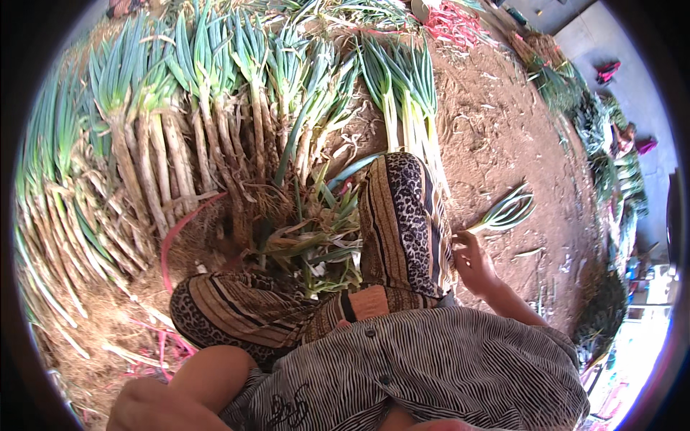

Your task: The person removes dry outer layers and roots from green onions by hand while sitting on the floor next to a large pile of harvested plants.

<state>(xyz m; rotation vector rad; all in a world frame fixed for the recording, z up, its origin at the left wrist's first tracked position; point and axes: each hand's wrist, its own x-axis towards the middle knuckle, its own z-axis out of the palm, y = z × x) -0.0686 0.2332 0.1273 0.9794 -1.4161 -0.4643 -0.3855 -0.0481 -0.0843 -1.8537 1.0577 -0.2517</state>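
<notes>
My right hand (475, 264) is low beside my right knee, its fingertips pinching the pale end of a small tuft of green onion leaves (509, 209). The tuft fans out over the dirt floor. My left arm is bent at the lower left, and my blurred left hand (153, 407) is raised close to the camera; its fingers cannot be made out. Beyond my raised knee lie several cleaned green onions (412, 121) with white stalks. To their left stretches a row of uncleaned green onions (161, 145) with brown, soil-covered stalks and roots.
Peeled leaves (318, 242) are heaped between my legs. A red strap (175, 234) curves at the left, and pink ties (455, 24) are piled at the far side. More green onions (593, 129) line the wall (636, 59). Dry root litter (91, 345) covers the lower left floor.
</notes>
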